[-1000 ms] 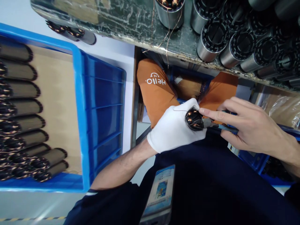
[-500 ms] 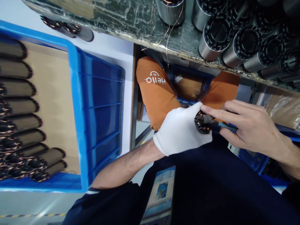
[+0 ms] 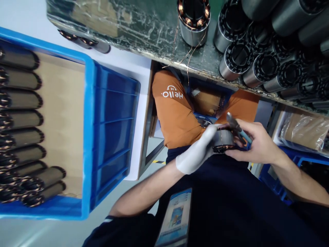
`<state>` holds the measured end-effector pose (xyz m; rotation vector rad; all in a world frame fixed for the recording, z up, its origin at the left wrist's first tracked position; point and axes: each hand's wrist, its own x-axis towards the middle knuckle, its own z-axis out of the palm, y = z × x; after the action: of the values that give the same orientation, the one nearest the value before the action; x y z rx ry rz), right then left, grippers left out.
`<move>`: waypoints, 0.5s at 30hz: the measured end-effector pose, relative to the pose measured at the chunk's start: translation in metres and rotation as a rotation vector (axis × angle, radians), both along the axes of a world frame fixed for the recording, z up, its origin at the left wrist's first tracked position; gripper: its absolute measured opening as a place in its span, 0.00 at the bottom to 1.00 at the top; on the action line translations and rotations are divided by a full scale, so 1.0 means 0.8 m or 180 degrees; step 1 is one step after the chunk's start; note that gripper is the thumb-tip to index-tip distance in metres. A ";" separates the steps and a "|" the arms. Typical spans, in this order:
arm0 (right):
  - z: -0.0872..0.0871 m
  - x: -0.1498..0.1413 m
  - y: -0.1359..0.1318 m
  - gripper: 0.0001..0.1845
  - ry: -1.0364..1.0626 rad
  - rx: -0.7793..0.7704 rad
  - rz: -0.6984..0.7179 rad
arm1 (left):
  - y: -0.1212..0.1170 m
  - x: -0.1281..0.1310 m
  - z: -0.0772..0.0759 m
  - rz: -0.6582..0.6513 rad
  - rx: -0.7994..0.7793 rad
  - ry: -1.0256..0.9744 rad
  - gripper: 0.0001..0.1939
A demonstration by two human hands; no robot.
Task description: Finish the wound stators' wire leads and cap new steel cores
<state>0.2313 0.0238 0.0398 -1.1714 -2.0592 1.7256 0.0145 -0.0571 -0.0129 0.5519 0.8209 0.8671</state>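
Note:
My left hand (image 3: pixel 197 151), in a white glove, is closed around the side of a wound motor stator (image 3: pixel 223 138) above my lap. The stator lies with its metal side toward me, and one copper-wound end shows at the bottom. In my bare right hand (image 3: pixel 259 142) is a pair of cutting pliers (image 3: pixel 239 129) with blue-grey handles, its jaws pointing up and left, away from the windings. The fingers of that hand also reach the right side of the stator. Motion blur hides the exact finger contact.
On the green bench top (image 3: pixel 154 37) stands a copper-wound stator (image 3: pixel 194 25) with loose wire ends hanging over the edge. Several unwound stator cores (image 3: pixel 233 60) crowd the right. A blue crate (image 3: pixel 88 137) at left holds rows of wound stators (image 3: pixel 24 120).
The stator has been tipped, so its side now shows instead of its wound end. The pliers have swung up off the windings, and my right hand has moved left against the stator.

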 end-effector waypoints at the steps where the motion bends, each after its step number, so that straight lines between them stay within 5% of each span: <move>1: -0.003 0.002 0.003 0.30 0.0079 -0.0464 0.0012 | -0.007 -0.008 -0.001 0.0200 0.0578 0.0509 0.34; 4: -0.013 0.006 0.010 0.30 0.0468 -0.1850 0.0284 | -0.016 -0.040 0.009 0.0182 0.2756 0.2196 0.30; 7: -0.027 -0.016 0.008 0.34 0.0654 -0.2279 0.0622 | -0.017 -0.063 0.031 -0.0501 0.3919 0.3037 0.10; 11: -0.045 -0.096 -0.002 0.38 0.0756 -0.2061 0.0802 | -0.029 -0.090 0.042 -0.0627 0.3886 0.3103 0.09; 15: -0.043 -0.166 -0.012 0.39 0.0764 -0.1992 0.1022 | -0.082 -0.162 0.042 0.0567 0.2963 0.3820 0.13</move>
<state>0.0985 0.0143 0.0054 -0.7200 -1.6759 2.6397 -0.1153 -0.1230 0.0208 1.9515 1.5353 1.0381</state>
